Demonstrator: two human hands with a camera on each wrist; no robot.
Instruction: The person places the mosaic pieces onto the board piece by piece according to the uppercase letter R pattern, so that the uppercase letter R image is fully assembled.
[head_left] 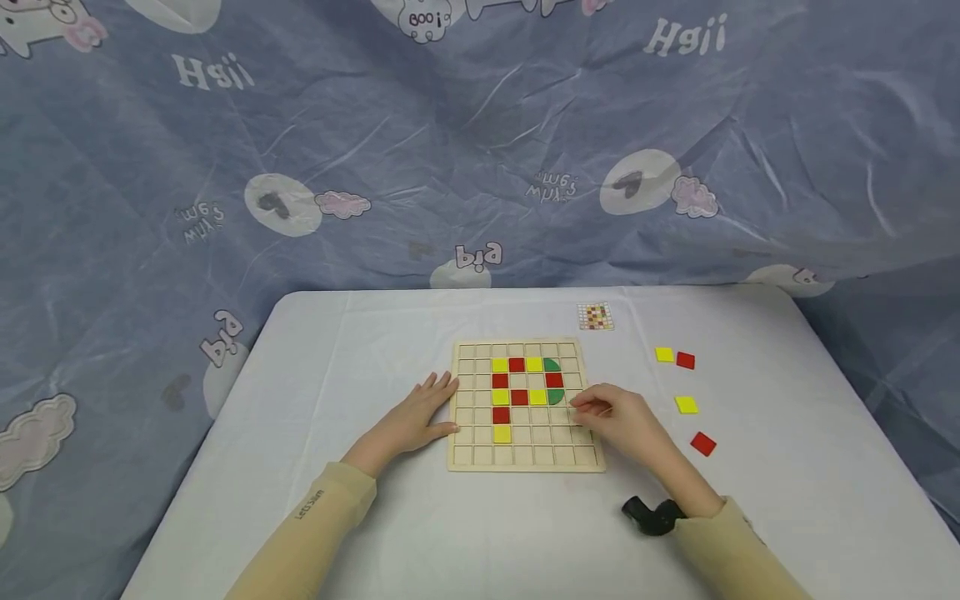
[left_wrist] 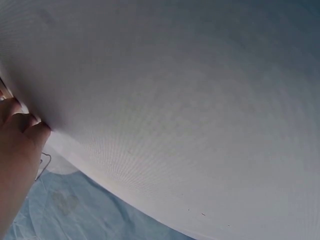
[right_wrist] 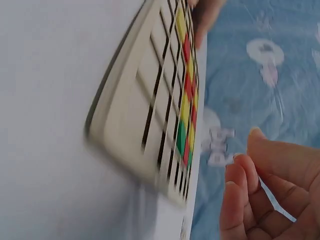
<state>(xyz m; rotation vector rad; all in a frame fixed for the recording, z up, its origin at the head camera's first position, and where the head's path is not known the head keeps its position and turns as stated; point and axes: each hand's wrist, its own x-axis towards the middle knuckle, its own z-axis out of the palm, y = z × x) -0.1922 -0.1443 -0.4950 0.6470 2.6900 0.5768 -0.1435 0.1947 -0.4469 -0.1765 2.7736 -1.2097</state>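
Note:
A pale wooden grid board lies flat on the table. Red and yellow square tiles and two green rounded tiles sit in its cells in a P-like shape. My left hand rests at the board's left edge with fingers spread; the left wrist view catches only its curved fingers. Over the board's right side is my right hand, thumb and fingers loosely bent. No tile shows between its fingertips in the right wrist view, where the board appears beside it.
Right of the board lie loose tiles: a yellow one beside a red one, another yellow one and another red one. A small printed pattern card lies behind the board. A black device is at my right wrist.

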